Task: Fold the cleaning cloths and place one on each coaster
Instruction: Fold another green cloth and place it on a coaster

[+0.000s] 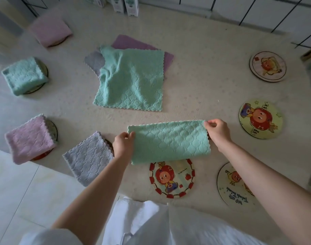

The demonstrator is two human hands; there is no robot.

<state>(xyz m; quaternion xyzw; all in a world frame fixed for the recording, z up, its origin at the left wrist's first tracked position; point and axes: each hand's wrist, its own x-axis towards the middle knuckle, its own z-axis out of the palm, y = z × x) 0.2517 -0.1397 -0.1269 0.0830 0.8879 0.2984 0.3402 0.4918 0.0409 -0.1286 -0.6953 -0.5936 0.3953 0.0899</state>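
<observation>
Overhead, a pale table [204,76] fills the view from the head of a person in a white shirt [142,221]. At its middle lies a loose pile: an open green cloth [131,80], rumpled along its left side, on top of a purple cloth [130,42] and a grey cloth [93,61] that show only at the edges.

Nearer the person, the held cloth [168,141], also green and doubled into a long strip, hangs by its two upper corners. Its lower fold overlaps the far rim of the red coaster [172,179]; whether it touches cannot be told.

Four folded cloths sit down the left side, each hiding most of the coaster beneath it: the far pink square [49,30], the green square [24,76], the near pink square [29,138] and the grey square [89,157], which lies just beside the left forearm.

To the right, three more coasters show their cartoon prints: the near coaster [234,184], partly behind the right forearm, the yellow coaster [260,118] and the far coaster [267,66].

The left hand [122,145] pinches the strip's left corner between thumb and curled fingers. The right hand [217,131] pinches the right corner the same way, knuckles up.
</observation>
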